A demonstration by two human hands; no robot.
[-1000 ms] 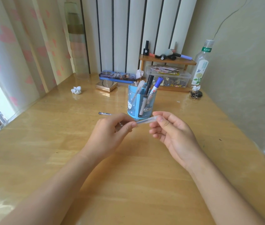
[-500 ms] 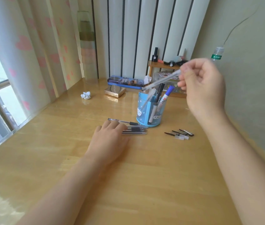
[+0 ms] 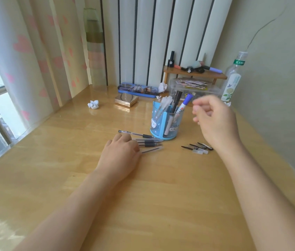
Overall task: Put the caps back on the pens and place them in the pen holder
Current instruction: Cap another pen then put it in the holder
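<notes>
Uncapped clear-barrelled pens (image 3: 149,143) lie mid-frame on wooden counter (image 3: 161,205), just beside blue plastic pen holder (image 3: 166,124). Left hand (image 3: 120,153) flat on pens, gripping nothing; right hand (image 3: 215,122) loosely curled, empty. Pens light, stiff, slippery: pinch at rubber grip. Small caps (image 3: 198,147) right of holder.

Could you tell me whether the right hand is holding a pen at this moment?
No, the right hand is empty, hovering beside the pen holder.

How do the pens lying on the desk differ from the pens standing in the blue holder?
The pens on the desk lie flat, side by side, tips uncapped; the pens in the blue pen holder stand upright or lean, caps on. The desk pens look alike, clear with grey grips; the holder also has a black marker and a blue-capped one. The left hand rests on the desk pens; the right hand hovers empty beside the holder. Both groups are writing pens.
</notes>
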